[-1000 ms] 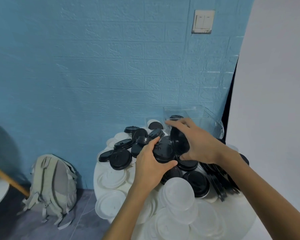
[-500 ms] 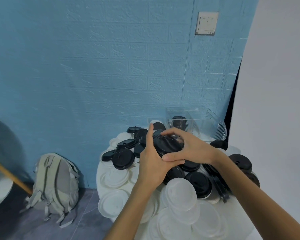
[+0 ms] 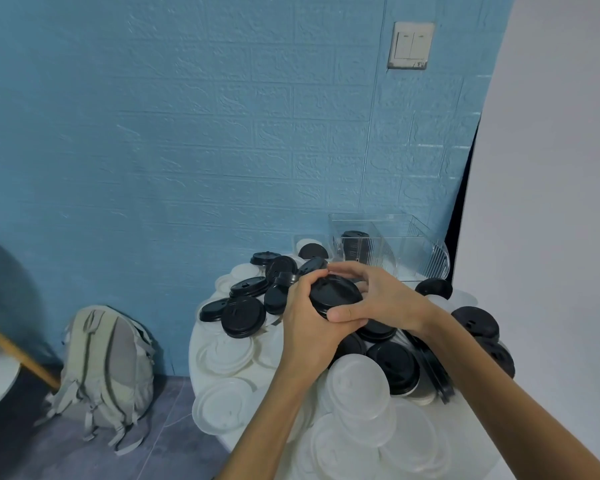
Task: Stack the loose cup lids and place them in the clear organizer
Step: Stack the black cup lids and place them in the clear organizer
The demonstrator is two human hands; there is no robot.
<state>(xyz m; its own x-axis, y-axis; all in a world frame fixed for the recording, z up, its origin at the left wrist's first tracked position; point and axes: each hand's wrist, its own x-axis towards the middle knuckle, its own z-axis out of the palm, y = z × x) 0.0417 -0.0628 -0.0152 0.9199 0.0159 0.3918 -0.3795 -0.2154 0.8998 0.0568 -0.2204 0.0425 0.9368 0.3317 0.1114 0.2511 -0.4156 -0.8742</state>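
Nearest you the counter (image 3: 201,344) is buried in white lids (image 3: 357,379), a loose overlapping heap along the front edge. Just past that, both your hands meet over the middle of the pile: left hand (image 3: 309,327) cups the black stack (image 3: 335,294) from the left and underneath, right hand (image 3: 381,299) wraps it from the right, thumb on the near edge, fingers over the far rim. So both are clamped on the same stack, flat faces up, lids sitting roughly level.

More black lids (image 3: 243,315) lie scattered to the left and right of your hands.

The organizer (image 3: 413,251) sits beyond and to the right of the stack, against the blue wall, so your right hand is the nearer one for the drop, I'd say. It's mostly bare inside; one short dark stack (image 3: 354,242) stands in its left end. A smaller clear tub (image 3: 300,239) just left of it holds what looks like a white and a black lid.
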